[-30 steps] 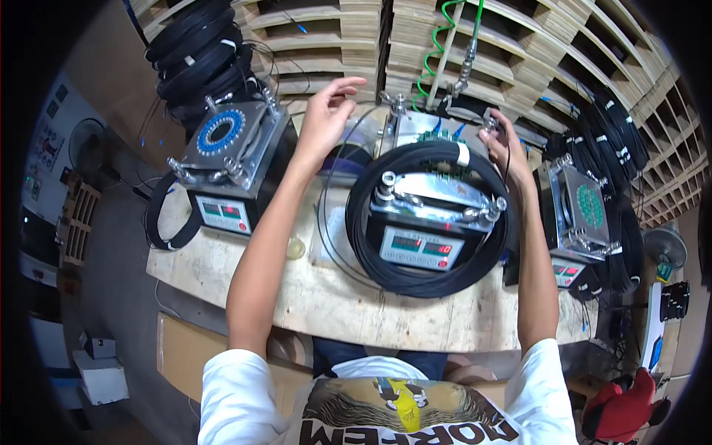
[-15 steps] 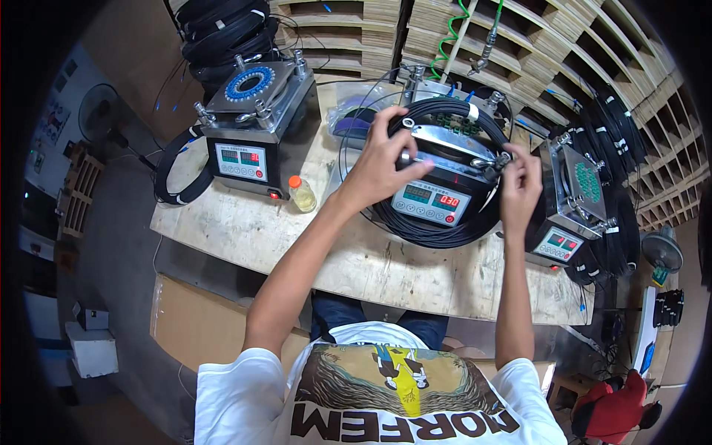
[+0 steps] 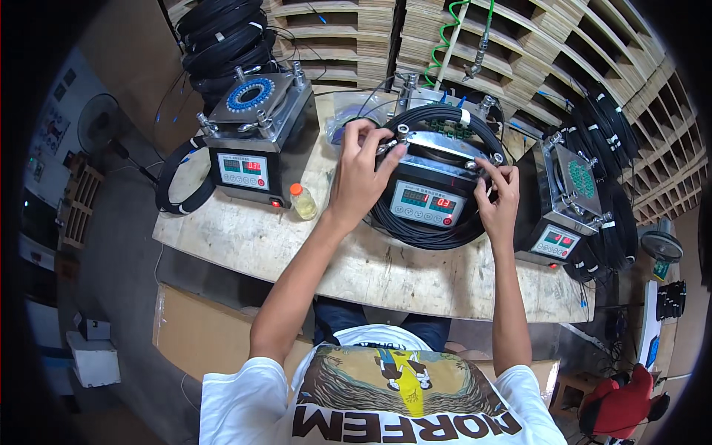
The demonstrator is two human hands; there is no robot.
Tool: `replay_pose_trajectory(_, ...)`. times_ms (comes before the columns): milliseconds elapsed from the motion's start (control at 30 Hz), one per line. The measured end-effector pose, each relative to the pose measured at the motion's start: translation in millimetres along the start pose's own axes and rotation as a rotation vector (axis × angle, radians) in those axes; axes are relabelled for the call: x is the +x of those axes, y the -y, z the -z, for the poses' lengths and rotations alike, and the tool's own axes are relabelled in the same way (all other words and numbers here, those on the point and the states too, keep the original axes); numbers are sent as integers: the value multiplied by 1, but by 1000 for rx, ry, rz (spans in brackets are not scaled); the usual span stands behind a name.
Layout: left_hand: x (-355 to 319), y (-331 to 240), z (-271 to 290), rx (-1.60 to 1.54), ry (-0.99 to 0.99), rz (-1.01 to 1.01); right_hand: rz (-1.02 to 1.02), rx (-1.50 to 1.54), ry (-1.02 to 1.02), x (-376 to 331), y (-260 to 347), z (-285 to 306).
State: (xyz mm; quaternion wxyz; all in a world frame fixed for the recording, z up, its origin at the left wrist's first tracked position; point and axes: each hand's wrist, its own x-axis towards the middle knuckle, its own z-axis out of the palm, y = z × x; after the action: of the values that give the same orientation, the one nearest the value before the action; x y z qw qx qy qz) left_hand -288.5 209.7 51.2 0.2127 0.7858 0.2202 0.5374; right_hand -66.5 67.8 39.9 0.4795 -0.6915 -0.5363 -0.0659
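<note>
Middle machine (image 3: 428, 203): left clamp (image 3: 403, 130) at curled left fingers (image 3: 371, 141), right clamp (image 3: 496, 159) at bent right fingers (image 3: 495, 172) (gripping or merely touching: cannot tell).

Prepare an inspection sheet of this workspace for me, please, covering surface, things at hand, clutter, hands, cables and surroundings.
Surface: pale wooden tabletop, with dark marks.
Things at hand: middle machine, display lit, with a black cable coil around it; left machine and right machine also lit.
Clutter: orange-capped bottle upright near the left machine.
Hands: left hand at the middle machine's left front clamp, right hand at its right front clamp; exact finger contact unclear.
Cables: stacked black coils behind the left machine; more coils beyond the right one.
Surroundings: wooden pallets behind the table, standing fan at left.
</note>
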Motion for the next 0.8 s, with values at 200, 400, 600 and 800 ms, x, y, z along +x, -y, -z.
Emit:
replay_pose_trajectory(200,2,7,18,5,210,283,39,-9,-7,1,-1,-1)
replay_pose_trajectory(400,11,-6,23,37,203,307,17,-24,0,0,1,1)
replay_pose_trajectory(600,11,17,23,-41,301,-7,23,-24,-3,1,2,-1)
replay_pose_trajectory(800,15,1,23,104,329,314,3,-24,8,1,2,1)
